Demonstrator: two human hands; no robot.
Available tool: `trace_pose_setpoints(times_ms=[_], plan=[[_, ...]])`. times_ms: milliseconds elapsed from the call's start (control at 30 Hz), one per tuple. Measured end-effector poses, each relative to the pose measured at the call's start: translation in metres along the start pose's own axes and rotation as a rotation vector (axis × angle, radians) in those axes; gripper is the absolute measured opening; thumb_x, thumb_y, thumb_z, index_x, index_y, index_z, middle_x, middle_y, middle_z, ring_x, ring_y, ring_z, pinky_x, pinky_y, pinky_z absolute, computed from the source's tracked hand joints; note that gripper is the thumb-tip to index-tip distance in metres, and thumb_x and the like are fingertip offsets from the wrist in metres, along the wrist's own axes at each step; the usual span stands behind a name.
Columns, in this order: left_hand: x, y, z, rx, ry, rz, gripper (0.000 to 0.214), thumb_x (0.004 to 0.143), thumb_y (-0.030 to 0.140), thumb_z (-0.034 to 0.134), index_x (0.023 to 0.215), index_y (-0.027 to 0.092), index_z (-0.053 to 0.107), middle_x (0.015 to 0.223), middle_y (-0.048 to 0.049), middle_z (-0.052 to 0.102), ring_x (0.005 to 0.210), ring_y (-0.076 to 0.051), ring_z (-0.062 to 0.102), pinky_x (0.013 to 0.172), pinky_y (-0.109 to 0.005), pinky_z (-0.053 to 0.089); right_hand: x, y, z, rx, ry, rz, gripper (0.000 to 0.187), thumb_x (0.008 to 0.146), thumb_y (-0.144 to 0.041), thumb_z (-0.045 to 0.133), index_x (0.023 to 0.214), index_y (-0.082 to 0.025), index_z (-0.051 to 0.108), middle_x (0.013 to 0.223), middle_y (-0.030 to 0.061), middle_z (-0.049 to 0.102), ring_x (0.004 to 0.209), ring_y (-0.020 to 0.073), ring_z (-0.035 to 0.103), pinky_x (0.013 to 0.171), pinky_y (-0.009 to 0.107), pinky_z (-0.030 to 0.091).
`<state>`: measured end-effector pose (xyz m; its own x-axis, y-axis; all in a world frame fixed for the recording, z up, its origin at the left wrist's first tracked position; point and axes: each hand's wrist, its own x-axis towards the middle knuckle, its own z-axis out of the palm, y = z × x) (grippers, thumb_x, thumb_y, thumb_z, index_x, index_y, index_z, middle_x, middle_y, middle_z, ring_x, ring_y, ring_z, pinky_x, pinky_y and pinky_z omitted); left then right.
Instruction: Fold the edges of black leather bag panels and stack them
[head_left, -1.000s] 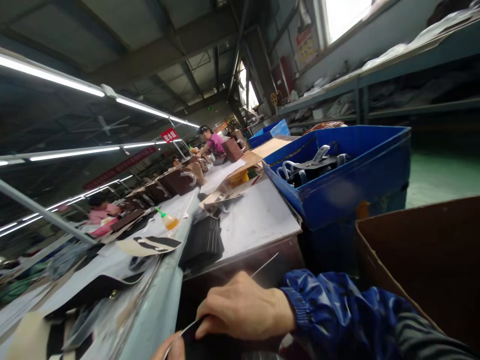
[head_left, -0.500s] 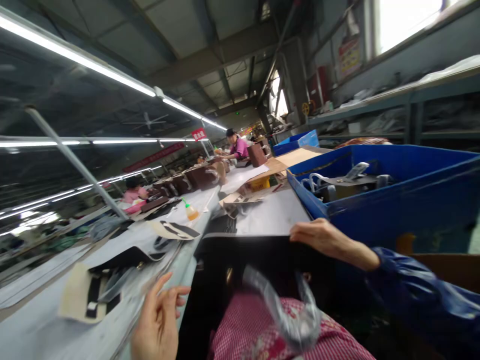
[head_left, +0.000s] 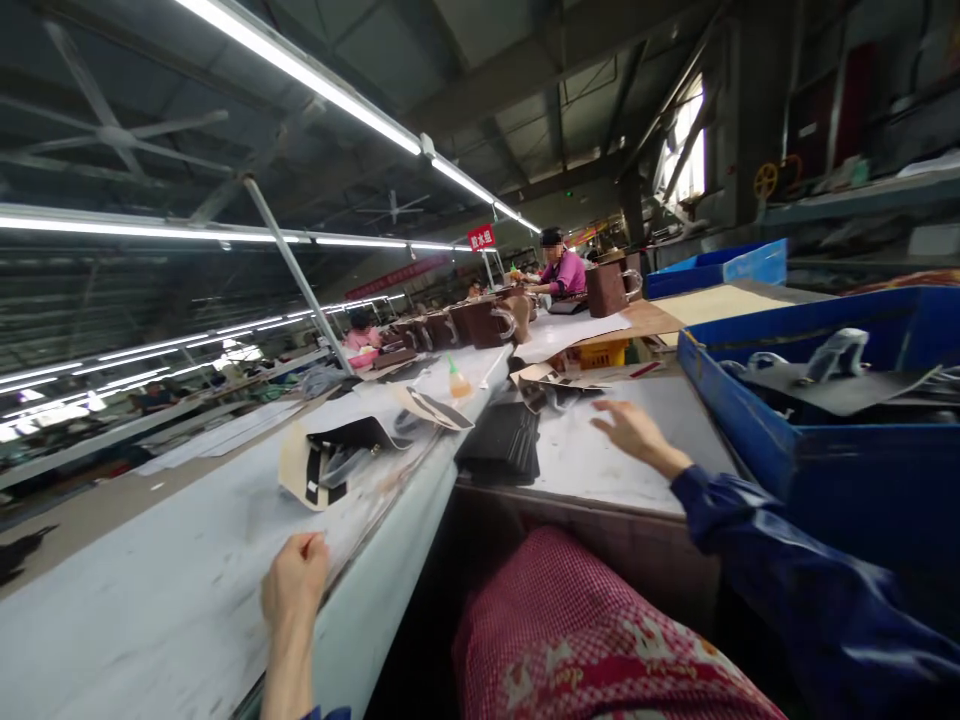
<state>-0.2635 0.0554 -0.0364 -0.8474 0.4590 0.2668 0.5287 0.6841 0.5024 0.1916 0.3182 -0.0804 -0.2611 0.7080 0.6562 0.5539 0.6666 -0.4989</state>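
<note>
My left hand [head_left: 295, 580] is curled closed near the front edge of the long white table [head_left: 187, 590], with nothing showing in it. Before it lies a cream-and-black bag piece [head_left: 300, 465] with a clear-wrapped handle. My right hand [head_left: 630, 430] is open, fingers outstretched over the white side table [head_left: 600, 465]. Just left of it sits a stack of black panels [head_left: 501, 445]. Behind the stack is another cream-and-black piece [head_left: 544, 385]. A third such piece [head_left: 431, 405] lies near the long table's edge.
On the right stands a blue bin [head_left: 787, 480] holding a panel [head_left: 847, 385] with a wrapped handle. A glue bottle [head_left: 458, 380] with a green tip is on the long table. Farther off are brown bags [head_left: 480, 322], a second blue bin [head_left: 750, 265] and a co-worker [head_left: 566, 270].
The black panel with the wrapped handle over my lap has gone from view. My right hand has left its edge and opened out. My left hand has curled closed. The view has swung left.
</note>
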Motion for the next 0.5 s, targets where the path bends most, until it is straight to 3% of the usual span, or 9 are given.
trace_pose_setpoints(times_ms=[67, 133, 233, 367, 500], plan=[[0.001, -0.003, 0.007, 0.002, -0.018, 0.004, 0.021, 0.097, 0.032, 0.051, 0.099, 0.015, 0.064, 0.088, -0.0017, 0.064, 0.075, -0.014, 0.057, 0.08, -0.034, 0.048, 0.017, -0.02, 0.076, -0.071, -0.227, -0.006, 0.034, 0.094, -0.043, 0.061, 0.111, -0.013, 0.064, 0.11, 0.01, 0.066, 0.099, 0.02, 0.063, 0.091, 0.041, 0.051], [0.003, -0.006, 0.012, 0.007, -0.005, -0.009, 0.021, 0.097, 0.032, 0.052, 0.1, 0.015, 0.064, 0.09, -0.0026, 0.065, 0.081, -0.015, 0.06, 0.084, -0.036, 0.05, 0.03, -0.041, 0.139, -0.125, -0.403, -0.028, 0.041, 0.093, -0.042, 0.063, 0.122, -0.014, 0.062, 0.129, 0.0126, 0.059, 0.115, 0.0241, 0.058, 0.099, 0.046, 0.047], [0.009, -0.012, 0.017, 0.007, 0.044, -0.017, 0.021, 0.096, 0.032, 0.055, 0.102, 0.013, 0.063, 0.098, -0.0053, 0.065, 0.095, -0.018, 0.062, 0.089, -0.039, 0.051, 0.041, -0.065, 0.196, -0.198, -0.54, -0.04, 0.05, 0.092, -0.042, 0.063, 0.133, -0.016, 0.055, 0.142, 0.0135, 0.049, 0.127, 0.0286, 0.05, 0.105, 0.051, 0.042], [0.026, -0.021, 0.027, -0.022, 0.123, -0.062, 0.034, 0.093, 0.036, 0.06, 0.116, 0.012, 0.06, 0.113, -0.01, 0.064, 0.107, -0.021, 0.062, 0.093, -0.042, 0.052, 0.046, -0.069, 0.216, -0.273, -0.538, -0.037, 0.043, 0.094, -0.04, 0.06, 0.129, -0.016, 0.057, 0.136, 0.0127, 0.051, 0.126, 0.0289, 0.048, 0.106, 0.053, 0.039], [0.064, -0.015, 0.037, -0.073, 0.151, -0.121, 0.046, 0.089, 0.043, 0.064, 0.123, 0.013, 0.057, 0.122, -0.0122, 0.061, 0.11, -0.024, 0.061, 0.093, -0.044, 0.052, 0.04, -0.054, 0.205, -0.244, -0.513, -0.062, 0.034, 0.096, -0.038, 0.057, 0.123, -0.017, 0.061, 0.128, 0.0113, 0.057, 0.119, 0.026, 0.052, 0.102, 0.05, 0.042]])
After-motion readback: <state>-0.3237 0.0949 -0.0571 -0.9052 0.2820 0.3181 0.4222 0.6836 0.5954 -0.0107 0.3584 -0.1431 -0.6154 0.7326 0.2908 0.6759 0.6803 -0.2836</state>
